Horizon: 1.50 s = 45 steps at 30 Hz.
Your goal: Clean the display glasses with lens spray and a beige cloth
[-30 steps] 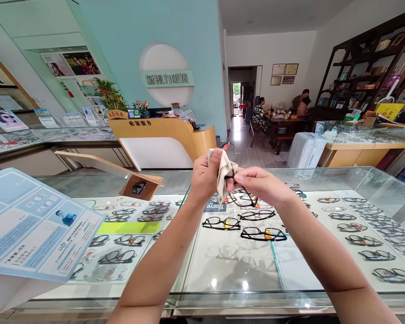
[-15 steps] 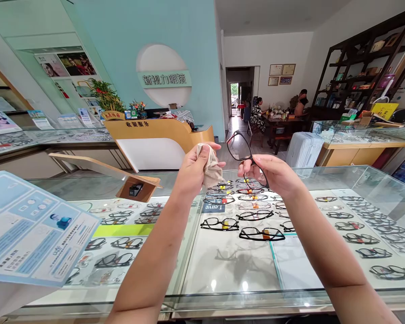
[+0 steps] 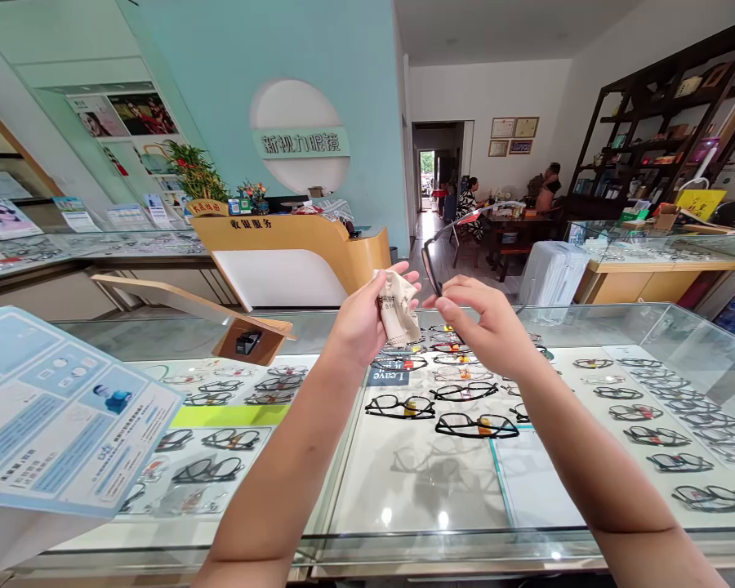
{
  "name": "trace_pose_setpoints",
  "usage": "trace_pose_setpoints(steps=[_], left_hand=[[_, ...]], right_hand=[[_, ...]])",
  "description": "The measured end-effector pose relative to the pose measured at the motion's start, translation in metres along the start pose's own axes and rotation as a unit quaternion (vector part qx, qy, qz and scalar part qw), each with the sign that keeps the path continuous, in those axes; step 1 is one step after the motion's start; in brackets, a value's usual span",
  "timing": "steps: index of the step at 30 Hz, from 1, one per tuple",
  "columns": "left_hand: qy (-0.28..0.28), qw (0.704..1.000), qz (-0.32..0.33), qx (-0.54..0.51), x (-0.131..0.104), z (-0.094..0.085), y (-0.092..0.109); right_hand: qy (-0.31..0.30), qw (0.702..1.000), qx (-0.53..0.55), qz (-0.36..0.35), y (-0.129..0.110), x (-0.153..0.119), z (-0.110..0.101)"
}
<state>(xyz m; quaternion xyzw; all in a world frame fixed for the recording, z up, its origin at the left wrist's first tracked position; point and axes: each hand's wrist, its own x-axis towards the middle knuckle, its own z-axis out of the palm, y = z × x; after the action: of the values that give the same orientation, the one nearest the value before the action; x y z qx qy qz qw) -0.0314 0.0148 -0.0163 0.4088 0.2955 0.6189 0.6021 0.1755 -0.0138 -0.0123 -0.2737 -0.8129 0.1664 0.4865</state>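
A beige cleaning cloth with dark print point(image 3: 398, 309) lies bunched in my left hand point(image 3: 363, 320), the thumb along its edge and the fingers behind it. My right hand point(image 3: 485, 320) pinches a pair of dark-framed eyeglasses point(image 3: 429, 265), turned nearly edge-on, with one temple reaching up to the right. The hands are close together but apart, above the glass display case point(image 3: 416, 502). Under them, inside the case, several eyeglasses point(image 3: 476, 425) sit in rows. My right fingers hide part of the held frame.
A blue-and-white leaflet point(image 3: 67, 416) stands at the left front. Behind it is a wooden mirror stand point(image 3: 251, 339) on the glass. Further back are a wood-and-white cashier counter point(image 3: 282, 261) and, at right, a plastic-wrapped box point(image 3: 553, 273). Two people sit at a far table point(image 3: 511, 219).
My right hand has turned the eyeglasses from facing me to nearly edge-on. My left hand has rotated palm-up and shifted slightly right, showing the cloth's printed side.
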Motion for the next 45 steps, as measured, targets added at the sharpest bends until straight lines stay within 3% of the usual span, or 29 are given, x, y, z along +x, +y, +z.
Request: trace_pose_setpoints(steps=[4, 7, 11, 17, 20, 23, 25, 27, 30, 33, 36, 38, 45], left_hand=[[-0.011, 0.997, -0.04, -0.058, -0.003, 0.005, 0.001], [-0.041, 0.997, -0.028, -0.065, -0.006, 0.008, 0.003], [-0.064, 0.994, 0.009, -0.088, -0.008, 0.008, 0.004], [-0.026, 0.991, 0.016, -0.132, -0.014, 0.014, 0.011], [0.011, 0.989, 0.047, -0.138, -0.013, 0.012, 0.015], [0.053, 0.988, 0.072, -0.129, -0.006, 0.002, 0.016], [0.065, 0.986, 0.113, -0.103, -0.002, -0.005, 0.014], [0.049, 0.981, 0.187, -0.033, 0.0, -0.009, 0.011], [-0.016, 0.935, 0.311, 0.169, -0.004, -0.01, 0.007], [-0.05, 0.824, 0.431, 0.363, -0.014, -0.007, 0.008], [-0.073, 0.732, 0.504, 0.453, -0.02, -0.005, 0.011], [-0.095, 0.71, 0.506, 0.481, -0.023, -0.005, 0.012], [-0.092, 0.69, 0.495, 0.52, -0.026, -0.006, 0.018]], right_hand=[[-0.04, 0.97, -0.241, 0.001, -0.008, -0.003, 0.025], [-0.081, 0.935, -0.345, 0.006, -0.006, -0.004, 0.045], [-0.115, 0.92, -0.374, -0.011, -0.004, -0.005, 0.057], [-0.163, 0.916, -0.368, -0.003, -0.021, -0.007, 0.054], [-0.218, 0.915, -0.339, 0.008, -0.032, -0.008, 0.046], [-0.25, 0.946, -0.205, 0.02, -0.034, -0.008, 0.025], [-0.21, 0.975, -0.055, 0.05, -0.027, -0.007, 0.005], [-0.163, 0.979, 0.076, 0.093, -0.016, -0.005, -0.013], [-0.137, 0.957, 0.227, 0.118, 0.0, -0.002, -0.031], [-0.128, 0.93, 0.315, 0.137, 0.008, 0.0, -0.034], [-0.146, 0.909, 0.358, 0.154, 0.011, 0.002, -0.032], [-0.171, 0.898, 0.375, 0.156, 0.011, 0.002, -0.031], [-0.211, 0.897, 0.369, 0.126, 0.013, 0.003, -0.032]])
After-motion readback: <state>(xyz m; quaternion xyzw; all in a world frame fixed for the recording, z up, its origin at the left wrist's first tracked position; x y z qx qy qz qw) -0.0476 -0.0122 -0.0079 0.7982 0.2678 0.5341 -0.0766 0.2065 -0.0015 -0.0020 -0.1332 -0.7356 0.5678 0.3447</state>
